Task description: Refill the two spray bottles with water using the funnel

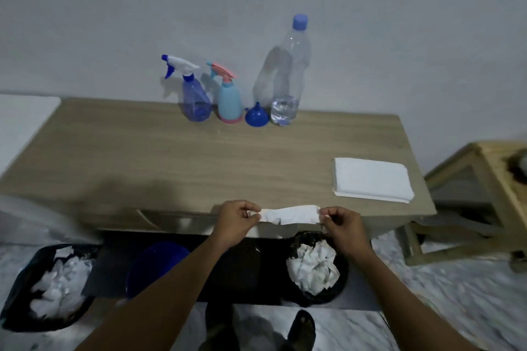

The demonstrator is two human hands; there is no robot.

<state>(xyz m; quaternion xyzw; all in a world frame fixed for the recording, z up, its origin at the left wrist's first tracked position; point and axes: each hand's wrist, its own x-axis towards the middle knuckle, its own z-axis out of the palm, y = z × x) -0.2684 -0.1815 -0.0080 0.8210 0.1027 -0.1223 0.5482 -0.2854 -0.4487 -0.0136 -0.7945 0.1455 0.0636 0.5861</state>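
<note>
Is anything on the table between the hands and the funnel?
Nothing visible. The table between the funnel and the hands is bare. But the left hand and right hand both hold a crumpled tissue, so neither is free.

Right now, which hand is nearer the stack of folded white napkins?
Right. The right hand sits just in front of the stack of folded white napkins, near the table edge; the left hand is farther left, holding the tissue's other end.

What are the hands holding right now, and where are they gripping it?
A crumpled white paper towel, pinched at its two ends: left hand on the left end, right hand on the right.
</note>
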